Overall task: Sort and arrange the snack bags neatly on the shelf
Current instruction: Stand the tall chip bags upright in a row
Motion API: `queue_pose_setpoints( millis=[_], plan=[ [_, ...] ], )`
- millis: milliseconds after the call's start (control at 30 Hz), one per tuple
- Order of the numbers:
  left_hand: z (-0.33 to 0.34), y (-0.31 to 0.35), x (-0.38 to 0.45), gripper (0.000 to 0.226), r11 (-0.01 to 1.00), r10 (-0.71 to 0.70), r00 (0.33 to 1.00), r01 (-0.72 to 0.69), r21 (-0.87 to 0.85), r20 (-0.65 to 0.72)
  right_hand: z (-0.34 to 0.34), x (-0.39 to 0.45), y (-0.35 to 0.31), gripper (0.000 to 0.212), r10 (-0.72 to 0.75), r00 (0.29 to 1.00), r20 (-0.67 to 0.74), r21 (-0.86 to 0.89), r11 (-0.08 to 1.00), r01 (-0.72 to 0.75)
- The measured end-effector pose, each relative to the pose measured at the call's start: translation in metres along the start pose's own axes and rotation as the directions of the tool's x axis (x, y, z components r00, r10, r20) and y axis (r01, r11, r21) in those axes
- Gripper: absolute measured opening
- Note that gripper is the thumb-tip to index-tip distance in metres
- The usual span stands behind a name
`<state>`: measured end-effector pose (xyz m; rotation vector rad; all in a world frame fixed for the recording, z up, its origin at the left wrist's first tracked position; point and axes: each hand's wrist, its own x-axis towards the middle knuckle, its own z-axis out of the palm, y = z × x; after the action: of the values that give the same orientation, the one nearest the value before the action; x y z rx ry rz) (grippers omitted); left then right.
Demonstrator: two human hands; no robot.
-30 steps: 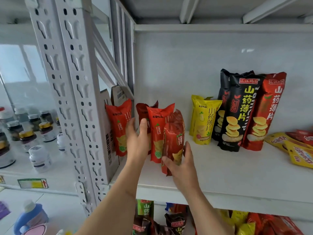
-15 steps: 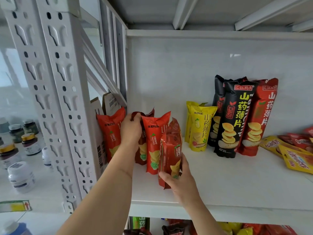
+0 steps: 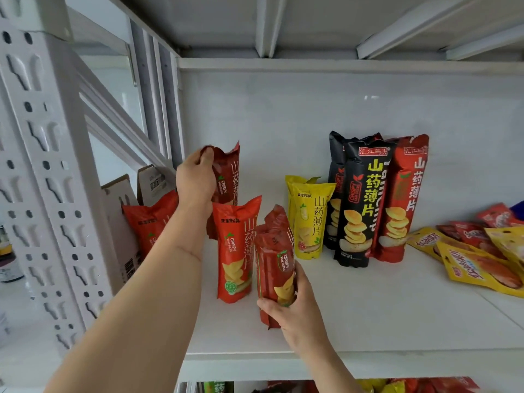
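My left hand (image 3: 195, 180) grips the top of a dark red yam-crisp bag (image 3: 226, 177), held upright and lifted above the white shelf (image 3: 368, 313). Low near the shelf's front, my right hand (image 3: 292, 313) holds the bottom of another dark red bag (image 3: 275, 259), which stands tilted. Between them a bright orange-red bag (image 3: 235, 251) stands upright. A second orange-red bag (image 3: 150, 219) leans at the far left, partly hidden by my left arm. To the right stand yellow bags (image 3: 310, 219), a tall black bag (image 3: 357, 205) and a tall red bag (image 3: 402, 199).
Several flat yellow and red packets (image 3: 476, 251) lie in a loose pile at the shelf's right end. A cardboard box (image 3: 124, 222) sits against the perforated white upright (image 3: 48, 165) on the left. More snack bags (image 3: 397, 386) show on the shelf below.
My left hand has closed on the top of the rear dark red bag and raised it. My right hand has kept the front dark red bag near the shelf's edge.
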<state>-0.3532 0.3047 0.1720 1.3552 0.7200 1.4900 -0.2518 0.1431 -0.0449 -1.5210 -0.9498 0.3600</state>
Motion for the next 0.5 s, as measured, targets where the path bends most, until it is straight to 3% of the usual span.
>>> queue_pose_setpoints(
  millis=[133,267,500],
  plan=[
    [0.026,0.017,-0.007,0.027,0.985,0.119,0.992,-0.123,0.120,0.036,-0.020,0.004,0.009,0.101,-0.020,1.000,-0.015,-0.020,1.000,0.020],
    [0.052,0.030,-0.020,0.030,0.973,0.215,0.976,-0.218,0.078,0.046,-0.035,0.007,0.012,0.100,-0.030,0.999,-0.024,-0.014,0.999,0.029],
    [0.092,0.030,-0.048,0.024,0.983,0.153,0.986,-0.144,-0.112,0.072,-0.069,0.008,0.014,0.103,-0.046,0.987,-0.157,-0.018,0.999,0.044]
  ],
)
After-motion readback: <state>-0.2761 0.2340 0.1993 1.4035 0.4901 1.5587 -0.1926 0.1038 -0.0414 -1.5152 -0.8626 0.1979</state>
